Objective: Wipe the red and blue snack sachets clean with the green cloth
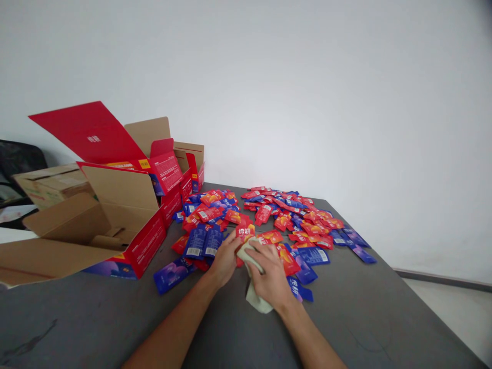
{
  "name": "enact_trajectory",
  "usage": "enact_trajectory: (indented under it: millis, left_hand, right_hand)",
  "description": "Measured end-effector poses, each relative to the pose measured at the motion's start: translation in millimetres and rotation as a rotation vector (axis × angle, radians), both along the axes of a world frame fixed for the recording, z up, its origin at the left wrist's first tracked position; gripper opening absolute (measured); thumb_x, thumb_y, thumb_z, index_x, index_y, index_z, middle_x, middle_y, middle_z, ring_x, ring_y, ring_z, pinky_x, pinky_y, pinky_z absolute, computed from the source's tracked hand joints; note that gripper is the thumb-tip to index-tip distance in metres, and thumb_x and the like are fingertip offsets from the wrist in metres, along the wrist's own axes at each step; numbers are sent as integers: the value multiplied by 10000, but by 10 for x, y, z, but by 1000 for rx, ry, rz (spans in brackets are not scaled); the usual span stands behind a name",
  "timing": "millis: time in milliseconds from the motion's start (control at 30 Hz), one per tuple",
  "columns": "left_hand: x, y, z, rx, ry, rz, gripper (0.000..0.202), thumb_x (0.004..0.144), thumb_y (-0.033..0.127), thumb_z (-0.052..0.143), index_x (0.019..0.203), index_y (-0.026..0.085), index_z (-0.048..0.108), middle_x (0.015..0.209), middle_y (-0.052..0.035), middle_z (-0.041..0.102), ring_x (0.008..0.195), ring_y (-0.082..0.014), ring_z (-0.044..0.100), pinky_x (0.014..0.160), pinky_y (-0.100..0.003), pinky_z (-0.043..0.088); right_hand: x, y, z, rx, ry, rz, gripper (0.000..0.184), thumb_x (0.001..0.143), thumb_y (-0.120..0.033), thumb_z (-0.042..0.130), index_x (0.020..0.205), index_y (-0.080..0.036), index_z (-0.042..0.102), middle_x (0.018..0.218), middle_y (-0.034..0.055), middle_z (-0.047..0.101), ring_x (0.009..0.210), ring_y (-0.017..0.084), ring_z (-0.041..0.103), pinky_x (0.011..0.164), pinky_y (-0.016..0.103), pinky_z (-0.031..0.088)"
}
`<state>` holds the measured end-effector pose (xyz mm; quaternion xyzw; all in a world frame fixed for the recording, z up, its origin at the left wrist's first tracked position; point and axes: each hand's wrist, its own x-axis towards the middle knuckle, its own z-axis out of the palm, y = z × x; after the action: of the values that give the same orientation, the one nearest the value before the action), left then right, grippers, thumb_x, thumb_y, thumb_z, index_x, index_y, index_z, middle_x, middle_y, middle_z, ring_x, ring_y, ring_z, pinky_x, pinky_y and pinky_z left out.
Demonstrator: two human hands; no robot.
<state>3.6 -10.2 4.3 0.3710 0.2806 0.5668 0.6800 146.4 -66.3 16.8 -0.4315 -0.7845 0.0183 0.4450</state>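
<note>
Red packet (245,233) upright in left hand (225,260)

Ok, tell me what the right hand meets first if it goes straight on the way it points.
Probably the red packet pinched by the left hand, just ahead of the right hand and its pale cloth; depth is unclear.

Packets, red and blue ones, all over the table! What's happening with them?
A person is working at a grey table with bare hands. The left hand holds one red packet upright, and the right hand grips a pale cloth right up against it. Behind the hands lies a big heap of packets, red and blue mixed. An open red box sits on the left side of the table, with more boxes behind it.
</note>
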Motion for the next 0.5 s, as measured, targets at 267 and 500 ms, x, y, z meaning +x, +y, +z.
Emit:
enact_trajectory:
  millis: [267,500]
  left_hand:
    - [131,-96,10,-119,-91,-275,489,871,586,577,1081,160,698,979,-105,736,1009,-260,669,870,-344,501]
    - [157,-88,12,-127,-164,-232,437,890,533,566,1050,146,691,938,-90,733,928,-235,679,805,-312,509]
  right_hand:
    - [170,148,-82,45,9,-207,292,942,-224,529,1179,-263,695,1308,77,626,1096,259,554,942,462,463]
    - [147,76,8,0,-98,-73,345,931,-179,515,1202,-309,686,1321,45,621,1075,240,575,924,428,461]
